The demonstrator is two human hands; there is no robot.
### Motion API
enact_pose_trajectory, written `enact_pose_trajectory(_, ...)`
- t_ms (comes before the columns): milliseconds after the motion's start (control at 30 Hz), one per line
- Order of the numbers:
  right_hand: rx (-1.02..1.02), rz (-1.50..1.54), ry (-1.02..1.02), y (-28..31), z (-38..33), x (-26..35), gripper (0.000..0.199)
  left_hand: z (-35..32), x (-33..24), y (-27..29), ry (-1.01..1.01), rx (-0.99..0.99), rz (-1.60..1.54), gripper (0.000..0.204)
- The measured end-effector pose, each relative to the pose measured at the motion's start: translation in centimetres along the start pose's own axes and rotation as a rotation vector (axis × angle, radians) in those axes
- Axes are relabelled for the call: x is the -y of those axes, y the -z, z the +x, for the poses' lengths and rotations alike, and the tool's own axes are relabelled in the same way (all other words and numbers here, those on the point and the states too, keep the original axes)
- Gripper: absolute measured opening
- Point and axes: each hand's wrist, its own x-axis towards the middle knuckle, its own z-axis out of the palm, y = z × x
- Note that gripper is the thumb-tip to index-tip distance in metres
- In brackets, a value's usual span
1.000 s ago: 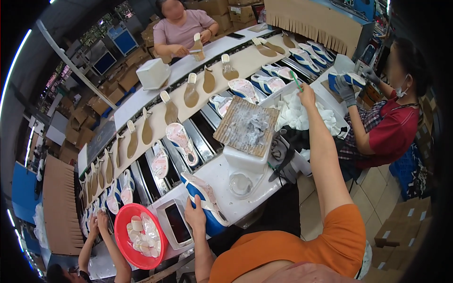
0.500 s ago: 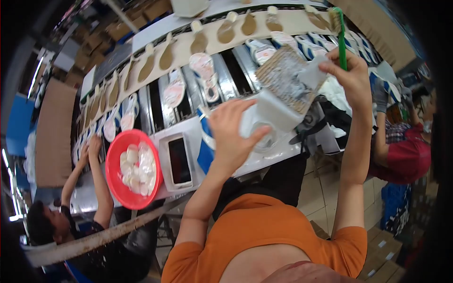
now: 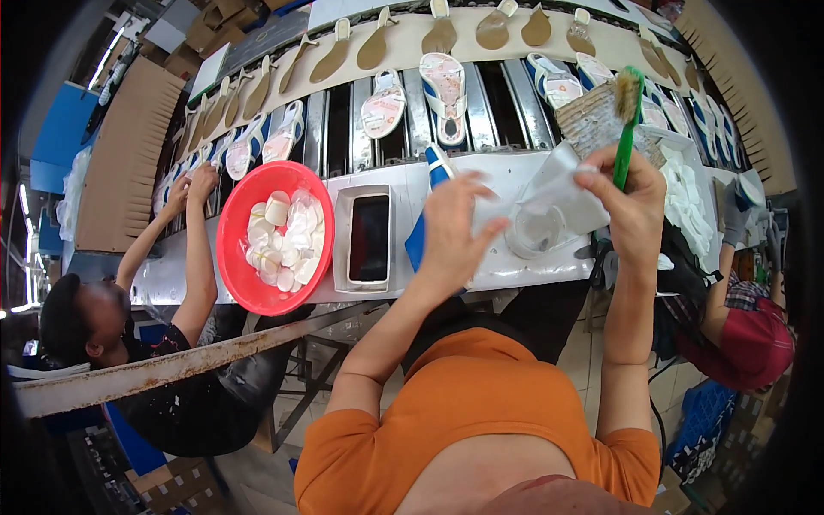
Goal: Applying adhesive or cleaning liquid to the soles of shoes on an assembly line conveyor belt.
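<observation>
My right hand (image 3: 631, 202) is closed around a green-handled brush (image 3: 625, 142), its bristles pointing up. Between its thumb and fingers it also pinches a thin translucent white sheet (image 3: 549, 187). My left hand (image 3: 453, 236) is slightly blurred, its fingers apart and its thumb toward the sheet; I see nothing held in it. Partly hidden behind that hand is a blue and white sandal part (image 3: 436, 163) at the table edge. A clear round container (image 3: 534, 230) stands below the sheet. Beyond the brush lies a rough, glue-crusted brown block (image 3: 596, 116).
A red basin (image 3: 230, 249) of white pieces and a white tray (image 3: 343, 279) holding a dark phone-like slab (image 3: 370, 236) stand at left. Sandals (image 3: 445, 94) lie on the metal roller conveyor (image 3: 395, 129), with tan soles (image 3: 438, 36) beyond. People work at both sides.
The view has shifted, so table and conveyor sit differently in it. The sheet now spreads from my right hand over the clear container. My left hand's thumb and fingers are less widely spread.
</observation>
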Motion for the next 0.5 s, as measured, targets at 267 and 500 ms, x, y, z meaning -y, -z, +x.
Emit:
enact_pose_trajectory(267, 0.321, 0.117, -0.297, -1.5, -5.4, 0.0, 0.011, -3.9, 7.9, 0.2, 0.816, 0.083, 0.244, 0.066)
enact_pose_trajectory(500, 0.235, 0.019, -0.285, -4.9, -6.5, -3.4, 0.013, -5.3, 6.8, -2.1, 0.742, -0.208, -0.801, 0.053)
